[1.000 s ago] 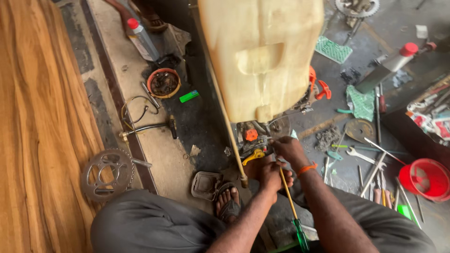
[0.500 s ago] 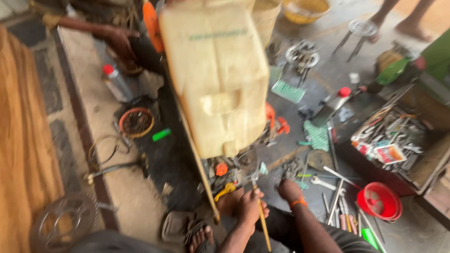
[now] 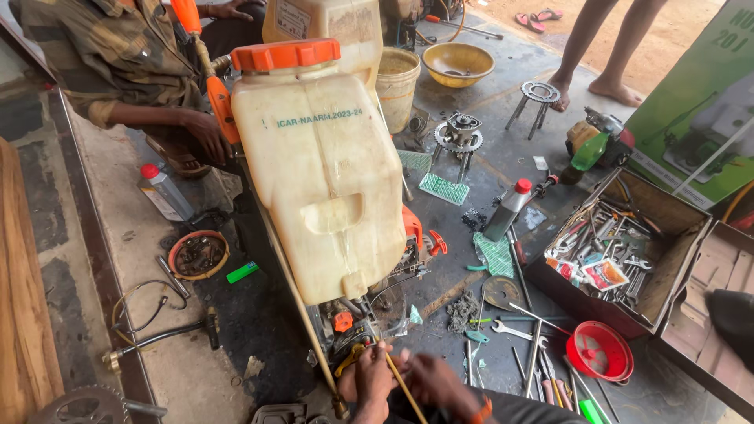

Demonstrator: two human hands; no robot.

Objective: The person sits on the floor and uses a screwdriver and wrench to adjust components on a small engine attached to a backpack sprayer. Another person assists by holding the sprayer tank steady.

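Both hands are working low at the base of the sprayer tank (image 3: 326,180). Left hand (image 3: 369,377) fingers are closing around a thin yellow-handled screwdriver (image 3: 402,381), tip pointing up into the engine parts (image 3: 357,322) just above the fingers; right hand (image 3: 436,385) is curling beside it, grip partly hidden, can't tell. Vs. a sec ago the view is lifting, showing more tank & a toolbox (image 3: 620,251) well to the right; hands are staying put.

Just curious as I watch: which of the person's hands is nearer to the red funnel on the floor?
The right hand is nearer: the red funnel lies to its right, while the left hand sits farther away, on the right hand's other side.
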